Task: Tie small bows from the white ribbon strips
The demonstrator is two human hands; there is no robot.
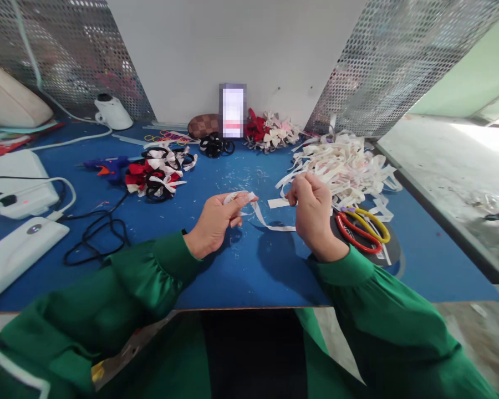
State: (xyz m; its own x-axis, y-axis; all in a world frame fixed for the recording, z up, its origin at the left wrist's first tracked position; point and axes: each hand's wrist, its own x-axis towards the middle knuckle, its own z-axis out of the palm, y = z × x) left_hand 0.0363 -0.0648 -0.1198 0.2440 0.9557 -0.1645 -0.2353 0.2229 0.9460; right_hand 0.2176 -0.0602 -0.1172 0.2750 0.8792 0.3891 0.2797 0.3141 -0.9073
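Note:
My left hand (212,224) is closed in a pinch, thumb against fingers, on a white ribbon (270,226). The ribbon is looped at the fingertips, and a length of it droops to the right toward my other hand. My right hand (312,213) is curled shut, with a short flat white end (278,203) sticking out at its fingertips. What lies inside its palm is hidden. Just behind the right hand is a heap of loose white ribbons (341,166). Scissors (360,230) with red and yellow handles lie to its right on a dark round piece.
The blue table (241,277) carries finished-looking bows on black bands (160,172), a blue glue gun (108,166), a phone (233,111), a checked pouch (203,126) and more red and white bows (270,130). Cables and a white power bank (25,252) lie left.

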